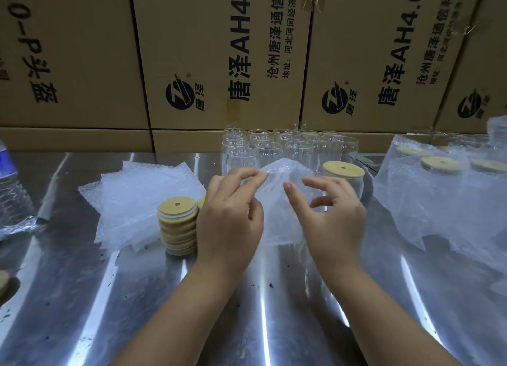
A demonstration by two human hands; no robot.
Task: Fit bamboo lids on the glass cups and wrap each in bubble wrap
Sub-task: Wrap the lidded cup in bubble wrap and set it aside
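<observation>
While lifted off the table [247, 311], pinching bubble wrap sheet [282, 217] with left hand [230, 223] and right hand [334, 223], lidded cup [344, 172] just behind.

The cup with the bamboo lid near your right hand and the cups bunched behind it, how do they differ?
The lidded cup wears a bamboo lid; the bunched cups stand open-topped. The lidded cup stands alone, beside the right hand, which with the left hand holds a bubble wrap sheet; the bunched cups crowd together by the cardboard boxes. Both are clear glass, upright and unwrapped on the metal table.
</observation>
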